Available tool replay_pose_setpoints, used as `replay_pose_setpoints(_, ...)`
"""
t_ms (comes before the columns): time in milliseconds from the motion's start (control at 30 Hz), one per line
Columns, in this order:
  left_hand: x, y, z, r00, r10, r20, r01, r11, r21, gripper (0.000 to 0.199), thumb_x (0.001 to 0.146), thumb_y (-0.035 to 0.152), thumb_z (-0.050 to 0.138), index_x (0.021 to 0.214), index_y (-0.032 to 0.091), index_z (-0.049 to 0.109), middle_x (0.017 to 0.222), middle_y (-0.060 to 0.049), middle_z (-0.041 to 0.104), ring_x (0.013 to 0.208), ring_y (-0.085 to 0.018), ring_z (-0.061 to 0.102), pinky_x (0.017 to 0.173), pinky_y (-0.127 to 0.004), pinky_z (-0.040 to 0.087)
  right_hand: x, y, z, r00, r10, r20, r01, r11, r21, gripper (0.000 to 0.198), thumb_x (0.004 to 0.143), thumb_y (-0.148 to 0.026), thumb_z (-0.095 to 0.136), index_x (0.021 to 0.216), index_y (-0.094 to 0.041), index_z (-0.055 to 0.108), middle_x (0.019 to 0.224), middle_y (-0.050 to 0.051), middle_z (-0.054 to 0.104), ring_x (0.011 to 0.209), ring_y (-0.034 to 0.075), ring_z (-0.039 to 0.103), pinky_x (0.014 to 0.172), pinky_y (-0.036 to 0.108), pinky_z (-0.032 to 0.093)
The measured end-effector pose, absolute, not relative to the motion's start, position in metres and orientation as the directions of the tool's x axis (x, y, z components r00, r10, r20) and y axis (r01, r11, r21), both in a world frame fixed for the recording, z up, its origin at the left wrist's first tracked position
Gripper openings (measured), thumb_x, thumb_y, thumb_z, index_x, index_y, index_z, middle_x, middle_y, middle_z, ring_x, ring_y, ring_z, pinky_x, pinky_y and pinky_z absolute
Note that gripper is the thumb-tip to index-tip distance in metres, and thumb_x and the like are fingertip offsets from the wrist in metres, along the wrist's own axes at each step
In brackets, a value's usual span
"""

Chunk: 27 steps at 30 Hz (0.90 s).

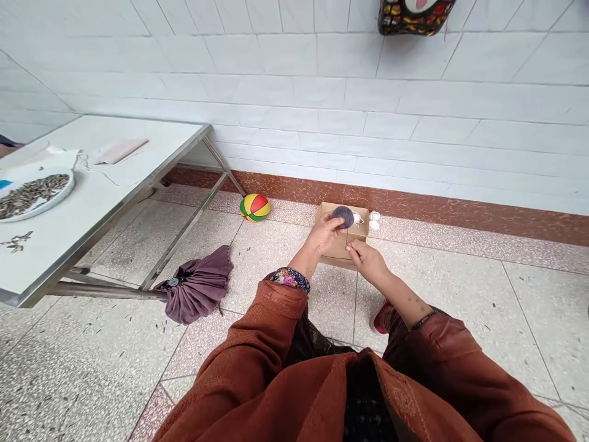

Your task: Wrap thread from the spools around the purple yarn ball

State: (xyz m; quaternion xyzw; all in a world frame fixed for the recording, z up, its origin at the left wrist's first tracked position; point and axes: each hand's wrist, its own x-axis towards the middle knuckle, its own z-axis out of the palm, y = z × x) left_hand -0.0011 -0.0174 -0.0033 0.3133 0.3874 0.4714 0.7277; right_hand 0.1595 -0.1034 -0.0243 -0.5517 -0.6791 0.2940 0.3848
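My left hand is closed around a dark grey ball of yarn, its thumb pressed on the near side. A strand of the same yarn hangs from the ball down to my right hand, which pinches it between thumb and fingertips a little lower and to the right. Beneath both hands an open cardboard box stands on the floor by the wall. Something white shows inside the box behind the ball; its kind is unclear. Small white balls lie just outside the box's right side.
A white metal-framed table stands at left, bearing a plate of seeds. On the floor are a striped ball and a bunched purple cloth. A patterned bag hangs on the tiled wall.
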Motion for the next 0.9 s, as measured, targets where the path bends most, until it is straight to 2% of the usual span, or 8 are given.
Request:
replay_pose_setpoints(133,0.003,0.0,-0.021,0.251,0.941,-0.228,-0.215,0.284,0.934,0.052,0.061,0.011,0.086,0.109,0.019,0.067,0.099,-0.001,0.072,0.092,-0.015,0.066,0.084,-0.028,0.052,0.175,-0.066,0.013,-0.102,0.93,0.353,0.469,0.358,-0.807,0.032,0.103,-0.055,0.061,0.088,-0.028,0.071,0.089,0.007,0.076,0.086,0.027,0.069,0.082,0.04,0.053)
replay_pose_setpoints(300,-0.006,0.006,-0.023,0.566,0.804,-0.182,0.039,0.194,0.98,0.056,0.057,0.013,0.085,0.112,0.018,0.072,0.098,-0.001,0.072,0.091,-0.016,0.063,0.087,-0.032,0.049,0.209,-0.001,0.032,0.215,0.894,0.394,0.28,0.329,-0.902,0.03,0.101,-0.054,0.067,0.093,-0.026,0.075,0.097,0.004,0.079,0.094,0.023,0.071,0.091,0.039,0.056)
replay_pose_setpoints(400,-0.01,0.0,-0.017,0.694,0.699,-0.176,0.017,0.228,0.974,0.058,0.058,0.016,0.088,0.114,0.02,0.073,0.101,-0.002,0.074,0.093,-0.018,0.065,0.087,-0.033,0.049,0.229,0.017,0.016,0.369,0.865,0.341,0.197,0.286,-0.938,0.031,0.097,-0.056,0.07,0.094,-0.025,0.074,0.097,0.003,0.078,0.093,0.022,0.07,0.092,0.038,0.055)
replay_pose_setpoints(467,-0.008,-0.003,-0.011,0.742,0.658,-0.131,-0.089,0.29,0.953,0.057,0.059,0.019,0.092,0.113,0.021,0.074,0.108,-0.005,0.076,0.097,-0.019,0.068,0.089,-0.033,0.051,0.236,0.02,0.0,0.41,0.858,0.309,0.238,0.227,-0.944,0.033,0.094,-0.057,0.072,0.092,-0.024,0.075,0.095,0.004,0.078,0.092,0.023,0.069,0.09,0.038,0.055)
replay_pose_setpoints(533,-0.002,-0.002,-0.005,0.691,0.72,-0.067,-0.258,0.332,0.907,0.059,0.058,0.021,0.096,0.112,0.021,0.074,0.111,-0.006,0.076,0.099,-0.019,0.068,0.089,-0.032,0.052,0.236,0.019,-0.015,0.412,0.876,0.252,0.319,0.121,-0.94,0.034,0.092,-0.057,0.072,0.089,-0.023,0.076,0.09,0.004,0.078,0.088,0.023,0.067,0.084,0.037,0.053)
replay_pose_setpoints(700,0.014,0.02,-0.003,0.493,0.865,-0.095,-0.537,0.389,0.749,0.06,0.06,0.026,0.095,0.116,0.021,0.073,0.115,-0.006,0.075,0.099,-0.019,0.069,0.091,-0.034,0.054,0.214,0.005,-0.04,0.248,0.966,0.072,0.499,-0.064,-0.864,0.033,0.092,-0.054,0.069,0.078,-0.024,0.074,0.072,0.004,0.072,0.071,0.022,0.06,0.067,0.034,0.044)
replay_pose_setpoints(800,0.015,0.034,-0.015,0.358,0.911,-0.205,-0.524,0.378,0.763,0.049,0.062,0.03,0.091,0.105,0.017,0.072,0.103,-0.006,0.074,0.094,-0.018,0.068,0.086,-0.032,0.053,0.199,-0.012,-0.04,0.027,0.997,0.073,0.548,0.046,-0.835,0.032,0.096,-0.052,0.067,0.082,-0.025,0.075,0.077,0.004,0.075,0.071,0.022,0.063,0.067,0.034,0.045)
replay_pose_setpoints(900,0.013,0.043,-0.026,0.257,0.942,-0.215,-0.352,0.299,0.887,0.046,0.061,0.023,0.086,0.104,0.017,0.071,0.102,-0.005,0.073,0.096,-0.019,0.067,0.09,-0.034,0.053,0.192,-0.032,-0.022,-0.225,0.962,0.157,0.458,0.246,-0.854,0.033,0.101,-0.052,0.066,0.086,-0.025,0.076,0.081,0.004,0.076,0.073,0.021,0.065,0.072,0.035,0.05)
